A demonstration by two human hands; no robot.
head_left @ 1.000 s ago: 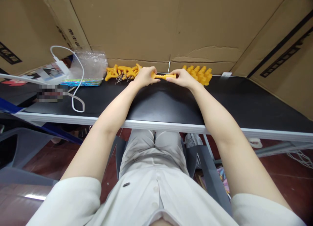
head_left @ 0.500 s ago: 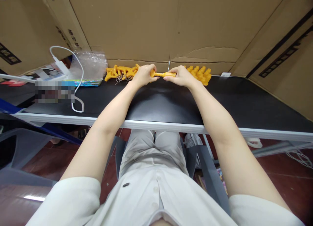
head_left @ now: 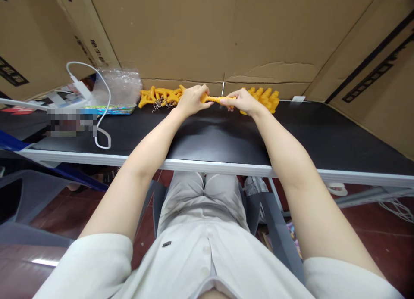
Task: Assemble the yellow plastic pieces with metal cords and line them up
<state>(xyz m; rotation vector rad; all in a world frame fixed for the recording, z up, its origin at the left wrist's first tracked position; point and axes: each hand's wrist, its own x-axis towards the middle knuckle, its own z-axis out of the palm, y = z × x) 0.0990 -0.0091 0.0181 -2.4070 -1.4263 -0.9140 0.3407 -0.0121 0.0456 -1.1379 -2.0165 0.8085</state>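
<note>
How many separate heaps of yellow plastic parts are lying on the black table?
2. One heap lies left of the left hand, with small springs; the other heap lies behind the right hand, partly hidden. Both hands hold another yellow piece.

Short cream sleeves, buttoned cream shirt, beige trousers, bare forearms

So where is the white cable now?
In the head view, the white cable lies at the table's left side, looping beside the clear plastic bag.
</note>
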